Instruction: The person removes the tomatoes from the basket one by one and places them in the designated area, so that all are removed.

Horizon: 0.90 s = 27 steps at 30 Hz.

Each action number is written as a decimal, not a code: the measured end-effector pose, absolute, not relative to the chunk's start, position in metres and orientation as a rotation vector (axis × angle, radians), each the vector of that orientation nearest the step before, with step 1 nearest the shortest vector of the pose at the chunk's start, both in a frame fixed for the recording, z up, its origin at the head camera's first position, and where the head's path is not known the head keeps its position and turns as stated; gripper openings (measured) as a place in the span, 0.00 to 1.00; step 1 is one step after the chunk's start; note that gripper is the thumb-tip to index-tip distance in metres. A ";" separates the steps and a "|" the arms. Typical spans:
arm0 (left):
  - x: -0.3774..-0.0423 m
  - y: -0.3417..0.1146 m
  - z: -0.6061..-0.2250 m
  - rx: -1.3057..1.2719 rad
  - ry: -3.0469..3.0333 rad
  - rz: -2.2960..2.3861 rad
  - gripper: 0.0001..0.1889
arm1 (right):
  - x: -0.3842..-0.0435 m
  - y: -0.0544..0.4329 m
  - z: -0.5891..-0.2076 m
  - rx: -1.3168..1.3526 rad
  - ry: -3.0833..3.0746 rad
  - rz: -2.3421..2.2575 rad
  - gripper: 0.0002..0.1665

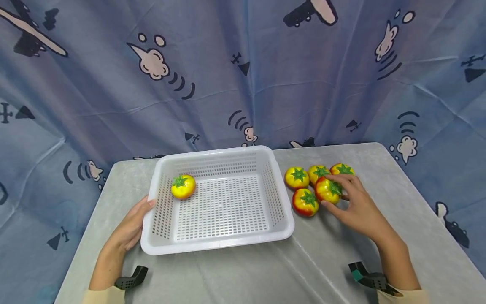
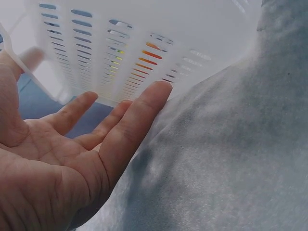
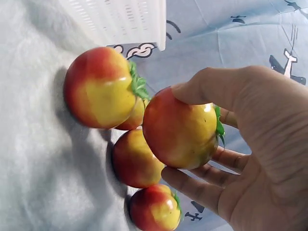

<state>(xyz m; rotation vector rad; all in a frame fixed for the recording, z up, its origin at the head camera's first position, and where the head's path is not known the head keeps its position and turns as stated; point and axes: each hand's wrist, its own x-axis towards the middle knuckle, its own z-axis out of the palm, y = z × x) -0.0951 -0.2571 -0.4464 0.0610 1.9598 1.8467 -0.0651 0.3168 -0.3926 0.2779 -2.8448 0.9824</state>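
A white plastic basket (image 1: 224,244) with slotted walls stands on the table. My left hand (image 1: 133,224) grips its left side, thumb over the rim; in the left wrist view the fingers (image 2: 126,127) lie along the outside of the wall. One yellow-and-red toy tomato (image 1: 183,187) with a green leafy top sits inside at the left. My right hand (image 1: 358,207) holds another tomato (image 3: 180,127) between thumb and fingers, to the right of the basket. In the right wrist view, this tomato overlaps the ones behind it.
Several more tomatoes cluster right of the basket, including a front one (image 1: 305,202), a back left one (image 1: 296,177) and a far right one (image 1: 341,169). A grey cloth covers the table (image 1: 243,274). Behind it hangs a blue patterned curtain (image 1: 212,84).
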 end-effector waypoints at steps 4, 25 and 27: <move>-0.096 -0.257 -0.446 0.051 1.974 1.834 0.38 | -0.065 0.319 -0.396 0.263 -2.870 0.967 0.40; -0.096 -0.256 -0.445 0.033 1.965 1.842 0.38 | -0.068 0.328 -0.409 0.265 -2.934 0.955 0.40; -0.096 -0.256 -0.445 0.027 1.965 1.843 0.38 | -0.069 0.328 -0.409 0.266 -2.945 0.961 0.40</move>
